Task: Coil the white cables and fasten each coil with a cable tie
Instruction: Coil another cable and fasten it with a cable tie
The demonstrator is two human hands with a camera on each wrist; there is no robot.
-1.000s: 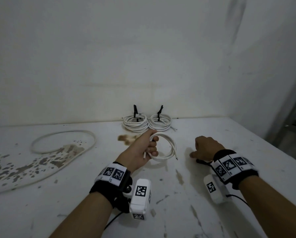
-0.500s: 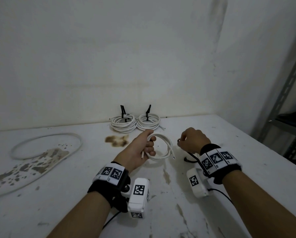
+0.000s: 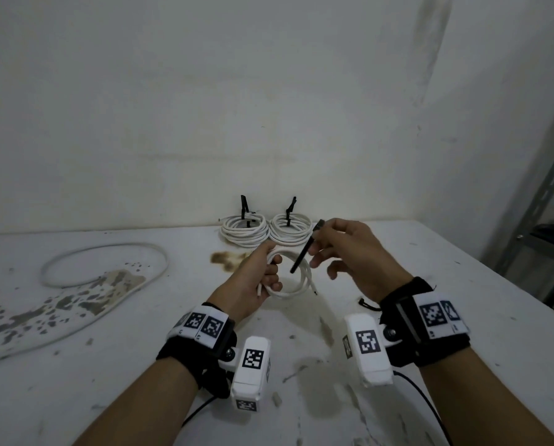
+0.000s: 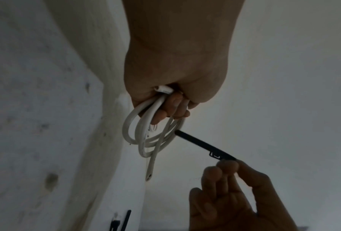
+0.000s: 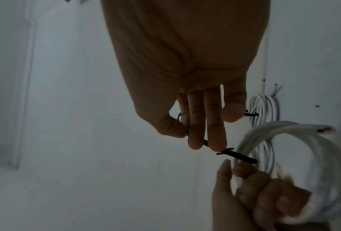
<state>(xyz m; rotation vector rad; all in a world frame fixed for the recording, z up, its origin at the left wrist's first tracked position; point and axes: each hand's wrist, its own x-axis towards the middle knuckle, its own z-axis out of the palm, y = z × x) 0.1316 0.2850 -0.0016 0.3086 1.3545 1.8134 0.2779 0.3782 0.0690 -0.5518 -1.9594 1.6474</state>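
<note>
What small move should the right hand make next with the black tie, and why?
Probably push the tie's free tip through the coil held by the left hand: the right hand pinches its head end, the tip points at the loops, and nothing binds them yet.

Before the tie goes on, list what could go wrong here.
1. The left hand grips the white coil on one side only; its loose end dangles, so loops could spring apart.
2. The right hand pinches the black cable tie near one end; it might slip or miss a loop.
</note>
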